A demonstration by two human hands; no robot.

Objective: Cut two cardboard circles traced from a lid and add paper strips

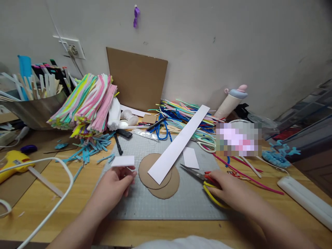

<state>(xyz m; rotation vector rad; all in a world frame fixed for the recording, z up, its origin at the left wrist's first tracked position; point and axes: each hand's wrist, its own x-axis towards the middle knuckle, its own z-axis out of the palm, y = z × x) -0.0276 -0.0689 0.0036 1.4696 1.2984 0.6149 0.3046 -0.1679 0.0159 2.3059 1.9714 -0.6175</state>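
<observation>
My left hand (116, 183) pinches a small white paper piece (123, 161) just above the grey cutting mat (166, 204). My right hand (228, 190) is closed around the red and yellow handles of scissors (198, 174), whose blades point left and lie on the mat. Between the hands lie two overlapping brown cardboard discs (162, 185). A long white paper strip (178, 143) rests slantwise across the discs. A smaller white paper piece (190, 157) lies beside the strip, close to the scissor blades.
A pile of pastel pipe cleaners (85, 103) sits back left, with more colourful ones (178, 116) behind the mat. A yellow glue gun (12, 162) and white cable (52, 207) lie left. Other items: white-handled scissors (207, 142), a cardboard sheet (137, 77), a bottle (230, 100), a white tube (306, 200).
</observation>
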